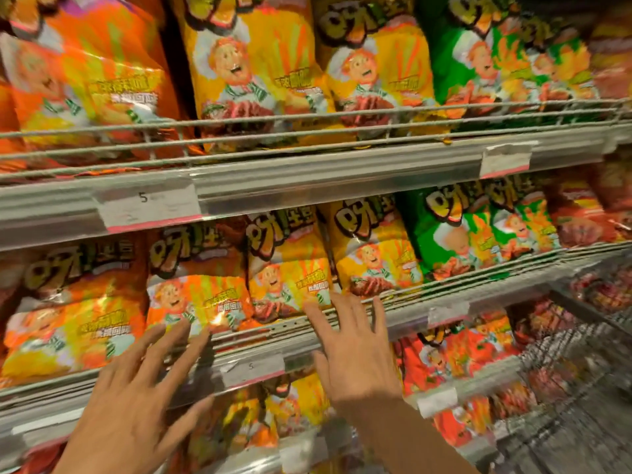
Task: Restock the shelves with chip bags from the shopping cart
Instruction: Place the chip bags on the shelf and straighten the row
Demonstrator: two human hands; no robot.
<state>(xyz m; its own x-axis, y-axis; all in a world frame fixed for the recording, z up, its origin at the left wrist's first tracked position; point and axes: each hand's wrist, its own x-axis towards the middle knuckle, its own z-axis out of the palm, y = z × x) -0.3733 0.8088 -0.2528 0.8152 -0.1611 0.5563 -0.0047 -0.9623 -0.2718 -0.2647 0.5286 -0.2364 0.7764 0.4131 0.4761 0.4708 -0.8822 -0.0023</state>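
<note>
Both hands spread flat at the middle shelf, holding nothing: left hand [136,398] at lower left of the frame with fingertips touching the orange chip bag [196,295], right hand [355,347] at lower centre with fingers splayed, tips on or just beside the bottom of the yellow chip bag [290,275] above the shelf rail [342,328]. More bags of the same kind packed upright in rows across the upper shelf and middle shelf: orange at left, yellow in the centre, green toward the right. Shopping cart [581,354] wire at lower right, red bags visible through it. Probably light, puffy, crinkly and slick; likely to crush or slide under a hard squeeze, so best taken by the side edges or the top seam. Cartoon chef and large Chinese characters on every bag, too blurred to read; a "5" on the price tag [147,203] at centre left and another on the lower tag [251,369].
</note>
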